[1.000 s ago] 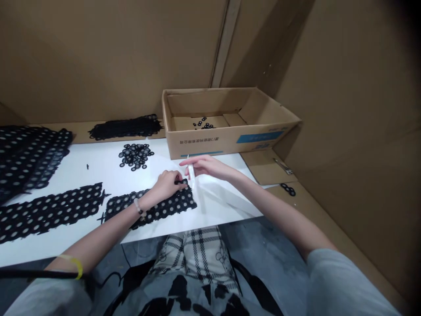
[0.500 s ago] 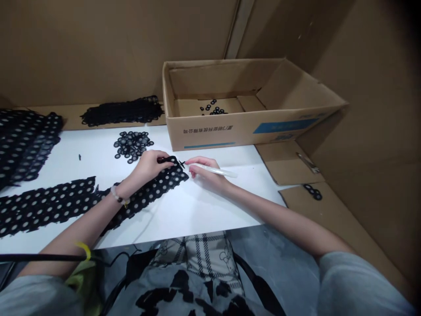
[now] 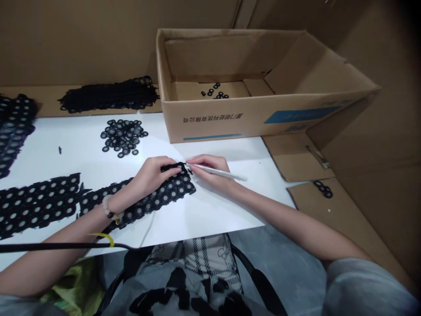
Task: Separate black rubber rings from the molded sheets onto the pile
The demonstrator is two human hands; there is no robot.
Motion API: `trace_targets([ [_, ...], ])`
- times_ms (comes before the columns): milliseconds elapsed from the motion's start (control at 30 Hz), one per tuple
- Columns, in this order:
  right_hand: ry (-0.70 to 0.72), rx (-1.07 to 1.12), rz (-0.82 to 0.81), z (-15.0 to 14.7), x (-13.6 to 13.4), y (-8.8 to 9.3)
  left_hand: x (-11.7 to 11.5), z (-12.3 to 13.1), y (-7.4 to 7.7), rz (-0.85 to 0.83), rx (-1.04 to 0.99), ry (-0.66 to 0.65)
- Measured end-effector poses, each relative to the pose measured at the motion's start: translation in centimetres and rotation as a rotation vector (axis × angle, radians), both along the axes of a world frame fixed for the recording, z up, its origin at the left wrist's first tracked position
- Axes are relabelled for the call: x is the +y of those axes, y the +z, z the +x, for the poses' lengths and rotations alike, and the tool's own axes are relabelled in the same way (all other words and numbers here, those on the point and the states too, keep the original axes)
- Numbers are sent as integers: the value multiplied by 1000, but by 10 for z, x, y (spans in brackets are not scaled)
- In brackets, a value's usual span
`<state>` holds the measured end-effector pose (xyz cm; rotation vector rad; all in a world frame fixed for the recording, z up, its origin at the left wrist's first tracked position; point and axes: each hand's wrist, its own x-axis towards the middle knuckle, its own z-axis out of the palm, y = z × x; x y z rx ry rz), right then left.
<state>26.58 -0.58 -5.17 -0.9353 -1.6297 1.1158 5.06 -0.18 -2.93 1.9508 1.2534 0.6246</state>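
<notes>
Left hand [image 3: 151, 177] pressing down on end of black perforated strip [image 3: 164, 197], fingers closed together on it. Right hand [image 3: 208, 169] pinching white pen-shaped tool [image 3: 219, 172], fingers narrow, tip just at strip's corner beside left fingertips. Cardboard carton [image 3: 210, 123] showing upside-down Chinese company name. Pile of black rings [image 3: 123, 137] lying beyond left fingers. Carton sitting higher in view than in earlier frame.

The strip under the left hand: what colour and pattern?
Black strip, round grey-centred rings; head view.
</notes>
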Motion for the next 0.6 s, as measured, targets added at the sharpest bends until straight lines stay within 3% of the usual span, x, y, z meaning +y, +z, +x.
trace_targets([
  [267,49,31,16,2,-3,-2,-3,3,1,5,19,122],
  [600,22,-36,-30,3,-4,1,-4,2,-2,40,24,94],
])
